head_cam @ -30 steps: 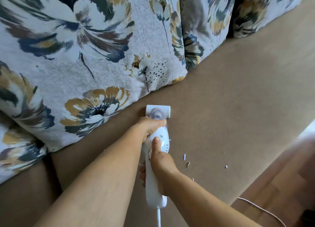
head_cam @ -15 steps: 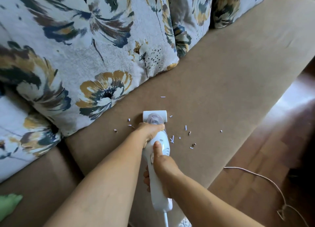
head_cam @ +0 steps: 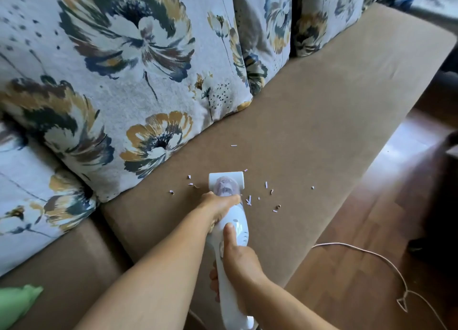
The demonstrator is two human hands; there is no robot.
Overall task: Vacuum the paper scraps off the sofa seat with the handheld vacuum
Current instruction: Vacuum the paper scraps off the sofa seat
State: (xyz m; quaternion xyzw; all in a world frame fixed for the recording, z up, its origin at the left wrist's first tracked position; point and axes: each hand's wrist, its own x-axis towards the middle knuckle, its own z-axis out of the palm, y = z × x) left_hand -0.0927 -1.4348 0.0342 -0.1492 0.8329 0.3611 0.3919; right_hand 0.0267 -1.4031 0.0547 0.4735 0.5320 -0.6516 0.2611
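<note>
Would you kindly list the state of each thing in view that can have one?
Handheld vacuum: gripped in both hands, nozzle down on the seat.
Left hand: clasped around the vacuum's front.
Right hand: wrapped on the handle, thumb on top.
Paper scraps: loose, scattered around the nozzle.
Sofa seat: not yet clean.
Floral cushions: propped upright along the back.
Cord: slack, trailing across the floor.

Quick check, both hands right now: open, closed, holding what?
Left hand: closed on the front body of the handheld vacuum.
Right hand: closed around the vacuum's handle, thumb on top.
</note>
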